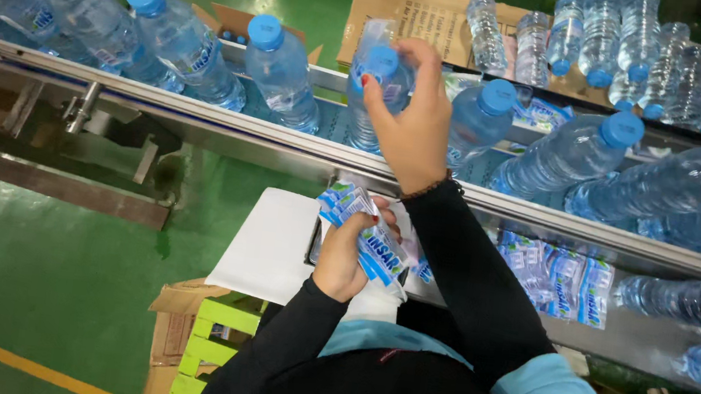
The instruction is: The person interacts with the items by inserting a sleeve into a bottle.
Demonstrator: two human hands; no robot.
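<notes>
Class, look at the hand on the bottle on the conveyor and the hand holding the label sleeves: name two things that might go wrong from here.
1. The right hand reaches over the bottle among close-packed neighbours; a nudge might topple one on the conveyor.
2. The left hand holds a loose bundle of label sleeves in a one-handed grip; some might slip out and fall towards the floor.

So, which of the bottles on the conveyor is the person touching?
The bottle under the right hand, fifth from the left; its fingers grip the neck, while the other bottles stand untouched.
</notes>
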